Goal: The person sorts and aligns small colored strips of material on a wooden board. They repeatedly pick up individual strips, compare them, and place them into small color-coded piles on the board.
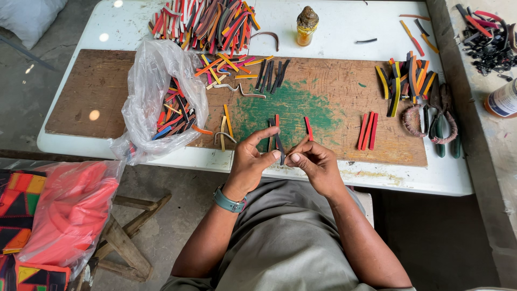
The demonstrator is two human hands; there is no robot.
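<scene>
Nearby, a clear plastic bag (151,91) of coloured strips lies left on the wooden board (97,91), pliers (441,129) right. Left hand (250,161) and right hand (315,161) meet above the worktop (344,21) edge, both pinching one dark strip (279,144).

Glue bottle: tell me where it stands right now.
In the head view, the glue bottle stands upright at the table's far edge, just right of the big strip pile.
</scene>
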